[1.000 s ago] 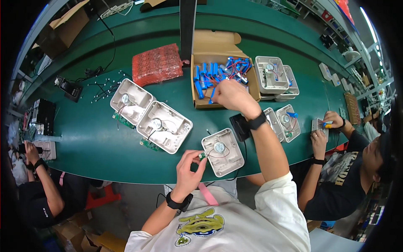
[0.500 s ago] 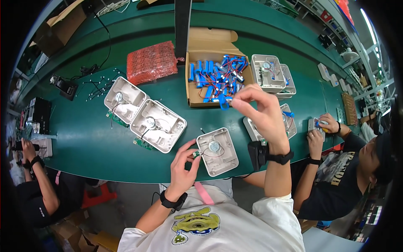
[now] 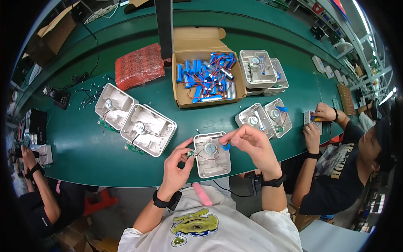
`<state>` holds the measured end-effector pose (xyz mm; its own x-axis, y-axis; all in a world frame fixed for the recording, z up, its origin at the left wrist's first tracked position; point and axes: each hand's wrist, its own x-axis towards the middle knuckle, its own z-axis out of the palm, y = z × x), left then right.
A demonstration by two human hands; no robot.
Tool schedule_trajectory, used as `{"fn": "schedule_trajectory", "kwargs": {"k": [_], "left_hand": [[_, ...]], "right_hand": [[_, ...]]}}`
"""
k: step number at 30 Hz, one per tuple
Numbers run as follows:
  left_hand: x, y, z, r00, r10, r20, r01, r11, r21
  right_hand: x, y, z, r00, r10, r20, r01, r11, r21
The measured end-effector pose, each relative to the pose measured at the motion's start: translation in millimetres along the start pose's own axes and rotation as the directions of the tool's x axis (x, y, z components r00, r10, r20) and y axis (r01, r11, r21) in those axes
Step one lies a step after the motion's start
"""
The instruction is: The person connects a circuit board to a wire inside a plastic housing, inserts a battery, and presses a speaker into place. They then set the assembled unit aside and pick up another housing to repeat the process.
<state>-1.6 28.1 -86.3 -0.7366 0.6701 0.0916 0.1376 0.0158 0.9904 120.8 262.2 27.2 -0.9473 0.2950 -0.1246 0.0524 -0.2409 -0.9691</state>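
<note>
In front of me on the green bench lies an open white plastic housing (image 3: 214, 167), with a round speaker (image 3: 210, 148) and thin wires inside. At its left edge my left hand (image 3: 177, 167) pinches a small green circuit board (image 3: 191, 154), which has wires running to the speaker. My right hand (image 3: 256, 149) is over the housing's right side, thumb and fingers closed on a small blue piece (image 3: 227, 147), loop-like in outline. The fingers partly cover it, so its exact kind cannot be told.
A cardboard box (image 3: 181, 98) of blue wired batteries (image 3: 210, 80) stands beyond. Two open housings (image 3: 151, 136) lie to the left, others (image 3: 275, 119) to the right and stacked behind. A red bubble-wrapped pack (image 3: 140, 67) sits back left. Co-workers' hands (image 3: 312, 132) work at both sides.
My right hand has come down and nearer, from in front of the battery box to the housing, carrying the blue piece. My left hand keeps hold of the circuit board. The view has shifted slightly.
</note>
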Motion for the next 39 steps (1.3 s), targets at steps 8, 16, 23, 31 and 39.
{"fn": "schedule_trajectory", "kwargs": {"k": [8, 16, 23, 31, 39], "left_hand": [[6.3, 0.5, 0.1, 0.996, 0.003, 0.084, -0.003, 1.0, 0.001], [9.2, 0.8, 2.5, 0.993, -0.001, 0.118, 0.0, 1.0, 0.01], [15.2, 15.2, 4.6, 0.993, 0.06, 0.099, -0.071, 0.991, 0.115], [11.0, 28.9, 12.4, 0.986, 0.162, 0.032, -0.165, 0.955, 0.245], [2.4, 23.3, 20.6, 0.977, 0.2, -0.074, -0.173, 0.947, 0.271]], "right_hand": [[12.1, 29.4, 4.5, 0.976, -0.086, -0.201, 0.037, 0.971, -0.235], [23.6, 36.7, 28.3, 0.876, -0.354, -0.328, 0.12, 0.818, -0.563], [27.4, 38.0, 28.2, 0.892, -0.258, -0.371, 0.206, 0.963, -0.176], [20.6, 37.1, 25.6, 0.935, -0.204, -0.289, 0.196, 0.979, -0.056], [10.5, 28.4, 23.3, 0.935, -0.349, -0.068, 0.197, 0.666, -0.719]]}}
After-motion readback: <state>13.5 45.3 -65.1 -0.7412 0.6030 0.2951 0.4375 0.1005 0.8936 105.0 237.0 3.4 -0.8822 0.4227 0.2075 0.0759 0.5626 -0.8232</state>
